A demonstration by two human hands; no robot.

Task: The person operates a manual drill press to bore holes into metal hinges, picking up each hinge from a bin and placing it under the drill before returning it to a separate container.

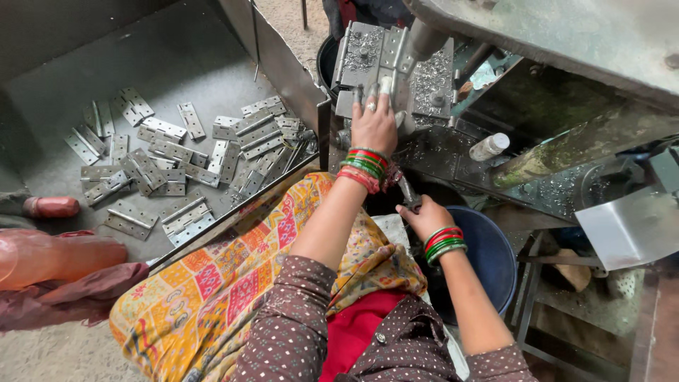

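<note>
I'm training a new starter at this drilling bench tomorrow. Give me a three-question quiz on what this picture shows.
1. True or false: the left hand rests on the metal fixture under the drill.
2. What does the right hand grip? A) a dark lever handle B) a white bottle C) a hinge
3. Where do the loose hinges lie?

Key: 1 true; 2 A; 3 in the grey metal tray on the person's left.

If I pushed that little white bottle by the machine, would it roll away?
Probably yes. The white bottle looks round and lies on its side, so a nudge could roll it. It seems small and plastic, likely light. The metal shavings scattered nearby might slow it a bit.
</note>
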